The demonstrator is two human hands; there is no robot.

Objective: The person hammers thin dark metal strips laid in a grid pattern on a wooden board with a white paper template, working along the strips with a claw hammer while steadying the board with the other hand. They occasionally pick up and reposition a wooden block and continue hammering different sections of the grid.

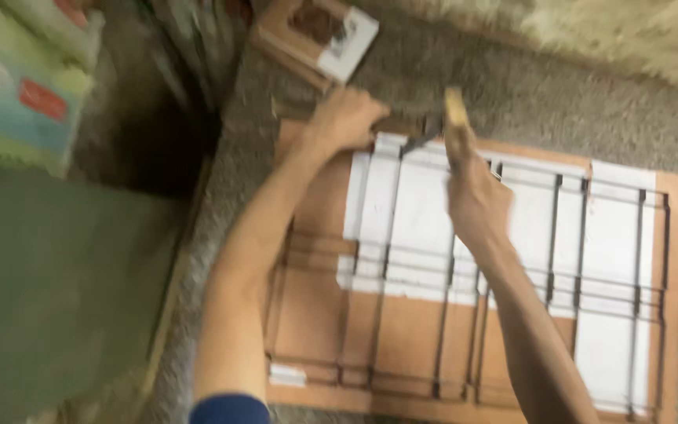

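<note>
A flat brown board [323, 314] lies on a rough grey floor, partly covered with white panels [421, 220] and crossed by thin dark metal bars [441, 345]. My left hand [344, 118] presses down at the board's upper left corner, fingers curled on its edge. My right hand [474, 192] is closed around a tool with a pale wooden handle [457, 110], held above the top edge of the white panels. The frame is motion-blurred, so the tool's head is hard to make out.
A small wooden frame piece with a white corner [319, 35] lies beyond the board. Coloured boxes [17, 78] and a green surface [49, 290] stand at the left. A pale rough wall [614, 31] runs along the top right.
</note>
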